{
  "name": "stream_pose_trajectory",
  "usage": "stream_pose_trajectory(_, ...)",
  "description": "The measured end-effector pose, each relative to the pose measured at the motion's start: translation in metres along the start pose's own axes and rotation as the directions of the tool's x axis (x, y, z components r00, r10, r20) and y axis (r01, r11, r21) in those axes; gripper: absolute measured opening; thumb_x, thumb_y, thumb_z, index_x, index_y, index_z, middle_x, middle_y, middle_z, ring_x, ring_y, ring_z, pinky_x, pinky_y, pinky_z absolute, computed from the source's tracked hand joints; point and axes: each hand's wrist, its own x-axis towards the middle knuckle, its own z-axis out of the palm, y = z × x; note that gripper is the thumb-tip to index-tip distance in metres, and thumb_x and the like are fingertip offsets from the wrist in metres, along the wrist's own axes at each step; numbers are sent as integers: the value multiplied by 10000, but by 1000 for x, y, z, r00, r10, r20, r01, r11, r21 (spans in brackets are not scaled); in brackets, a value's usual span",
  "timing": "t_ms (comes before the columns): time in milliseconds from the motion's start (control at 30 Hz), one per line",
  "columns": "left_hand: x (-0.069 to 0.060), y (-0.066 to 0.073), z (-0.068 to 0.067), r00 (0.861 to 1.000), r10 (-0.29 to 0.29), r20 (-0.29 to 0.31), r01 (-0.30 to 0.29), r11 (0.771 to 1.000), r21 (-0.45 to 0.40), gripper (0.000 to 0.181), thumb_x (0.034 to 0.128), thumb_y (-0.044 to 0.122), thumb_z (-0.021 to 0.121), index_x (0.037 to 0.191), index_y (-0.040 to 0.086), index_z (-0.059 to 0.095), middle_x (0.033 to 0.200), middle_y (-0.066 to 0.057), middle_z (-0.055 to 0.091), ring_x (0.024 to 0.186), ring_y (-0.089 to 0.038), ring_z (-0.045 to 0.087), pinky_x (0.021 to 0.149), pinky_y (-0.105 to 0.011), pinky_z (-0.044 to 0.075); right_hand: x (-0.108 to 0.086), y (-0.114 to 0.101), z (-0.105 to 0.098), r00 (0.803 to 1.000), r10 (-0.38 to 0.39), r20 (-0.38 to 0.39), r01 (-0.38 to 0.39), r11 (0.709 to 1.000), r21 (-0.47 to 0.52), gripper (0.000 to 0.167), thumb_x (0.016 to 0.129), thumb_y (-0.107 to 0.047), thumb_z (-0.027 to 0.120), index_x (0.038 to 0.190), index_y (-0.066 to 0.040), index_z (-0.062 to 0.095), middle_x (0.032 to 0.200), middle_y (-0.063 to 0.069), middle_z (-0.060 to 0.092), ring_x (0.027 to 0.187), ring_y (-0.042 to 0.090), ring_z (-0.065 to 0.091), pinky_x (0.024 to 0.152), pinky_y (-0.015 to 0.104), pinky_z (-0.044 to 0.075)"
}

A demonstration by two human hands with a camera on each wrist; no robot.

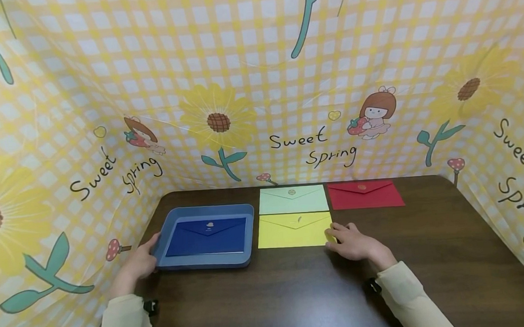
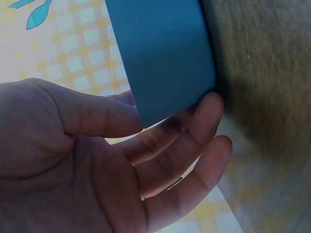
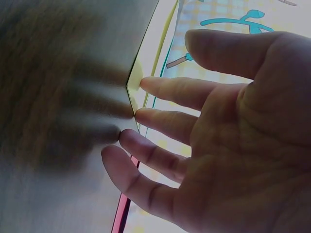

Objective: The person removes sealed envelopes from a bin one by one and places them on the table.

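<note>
A blue tray (image 1: 205,260) stands at the left of the table, with a dark blue envelope (image 1: 206,242) lying flat inside it. My left hand (image 1: 139,262) grips the tray's left side near the front corner. In the left wrist view, the thumb lies along the tray's edge (image 2: 165,58) and the fingers curl behind it. To the tray's right lies a yellow envelope (image 1: 293,235). The fingertips of my right hand (image 1: 354,243) touch its right edge. Seen from the right wrist, those fingers extend towards the yellow envelope (image 3: 148,53) without closing round it.
Behind the yellow envelope lies a mint green envelope (image 1: 291,201), with a red envelope (image 1: 366,198) to its right at the back of the brown table (image 1: 288,292). A yellow checked cloth (image 1: 254,44) with flowers hangs round the back and both sides.
</note>
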Motion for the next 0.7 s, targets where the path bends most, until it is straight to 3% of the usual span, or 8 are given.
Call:
stream_pose_trajectory(333, 0, -2, 1, 1000, 9, -6, -9, 1000, -30, 816, 863, -104, 419, 1642, -39, 189, 1411, -462, 405, 592, -257, 535, 572, -369, 470, 4, 9, 4, 1000, -16, -20, 16, 1000, -4, 574, 1074, -327, 575, 1504, 51, 521, 1605, 336, 356, 1378, 554, 307, 1075, 691, 349)
stream_pose_trajectory(700, -1, 1, -1, 1000, 15, -3, -15, 1000, -14, 806, 868, -104, 425, 1637, -47, 190, 1476, -466, 364, 791, -331, 613, 618, -378, 472, 4, 5, 5, 1000, 1, -26, -2, 1000, -24, 570, 1049, -303, 618, 1489, 50, 535, 1593, 307, 387, 1345, 535, 335, 1075, 664, 371)
